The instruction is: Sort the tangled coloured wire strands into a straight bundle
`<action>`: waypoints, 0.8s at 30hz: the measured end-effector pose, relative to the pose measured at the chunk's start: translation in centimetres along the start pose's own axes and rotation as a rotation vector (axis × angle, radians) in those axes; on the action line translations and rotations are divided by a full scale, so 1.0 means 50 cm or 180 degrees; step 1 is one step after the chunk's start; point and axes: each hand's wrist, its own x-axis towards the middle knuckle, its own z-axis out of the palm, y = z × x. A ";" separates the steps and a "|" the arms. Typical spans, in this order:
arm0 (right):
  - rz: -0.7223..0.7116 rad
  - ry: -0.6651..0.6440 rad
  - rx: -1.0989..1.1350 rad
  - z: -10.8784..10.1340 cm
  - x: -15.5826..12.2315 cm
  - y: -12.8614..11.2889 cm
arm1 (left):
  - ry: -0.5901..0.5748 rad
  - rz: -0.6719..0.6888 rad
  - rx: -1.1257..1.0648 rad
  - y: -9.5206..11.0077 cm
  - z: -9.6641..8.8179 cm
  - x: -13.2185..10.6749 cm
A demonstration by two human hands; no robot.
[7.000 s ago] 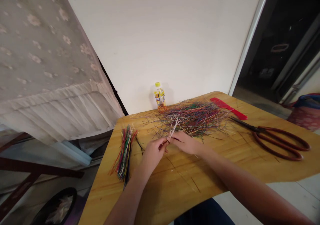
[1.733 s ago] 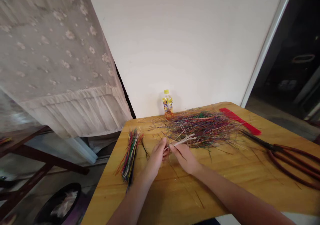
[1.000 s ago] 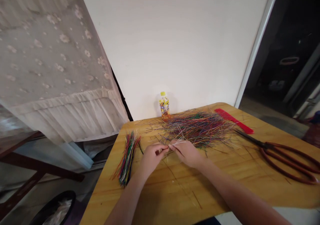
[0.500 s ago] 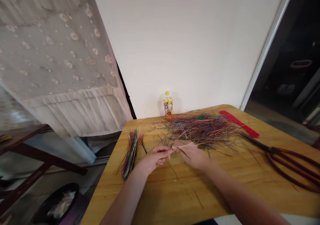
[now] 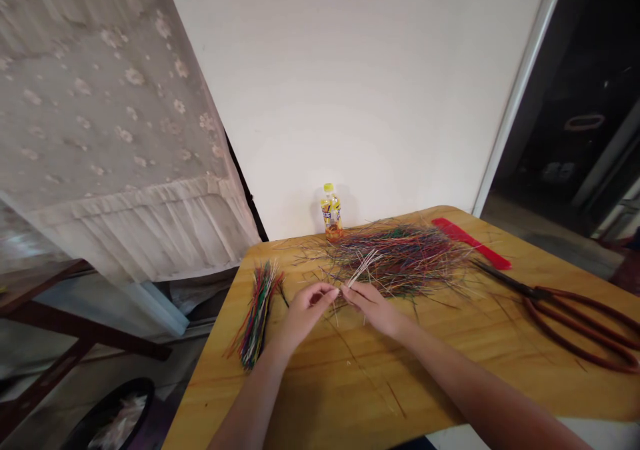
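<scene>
A wooden table [image 5: 350,397] carries a loose heap of coloured strands [image 5: 400,260]. Beyond the heap stands a plastic bottle [image 5: 331,213]. To its right lie a red comb [image 5: 470,243] and scissors [image 5: 545,295], and to its left a bundle of strands [image 5: 256,317]. At the heap's near edge, the right hand [image 5: 373,307] pinches a few pale strands [image 5: 364,269]. The left hand [image 5: 305,317] is curled narrow just beside them; whether it holds any, I cannot tell.
</scene>
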 end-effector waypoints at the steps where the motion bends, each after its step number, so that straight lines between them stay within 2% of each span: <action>1: 0.0083 0.0013 0.0195 0.002 0.001 0.003 | 0.0088 0.0168 0.0277 0.001 0.003 -0.001; 4: 0.0281 -0.0036 0.0597 0.008 0.002 0.011 | 0.0206 0.0359 0.0792 0.001 0.011 -0.004; 9: 0.0471 -0.0149 0.0996 0.021 0.001 0.017 | 0.0250 0.0575 0.1046 -0.004 0.019 -0.008; 14: 0.0320 -0.0078 0.0874 0.027 -0.003 0.000 | 0.0524 0.0540 0.0619 -0.006 0.040 -0.013; 18: 0.0108 -0.0056 0.0664 0.026 -0.007 -0.009 | 0.0745 0.0203 0.0134 -0.023 0.066 -0.010; 20: 0.0058 -0.0084 0.0678 0.024 -0.006 -0.007 | 0.0728 0.0075 -0.0066 -0.024 0.071 -0.003; 23: 0.0196 0.0029 0.0850 0.019 0.000 0.002 | 0.0843 0.0349 0.0317 0.014 0.060 -0.005; 24: 0.0300 0.0120 0.0920 0.018 0.002 0.004 | 0.1060 0.0581 0.0571 0.038 0.051 -0.015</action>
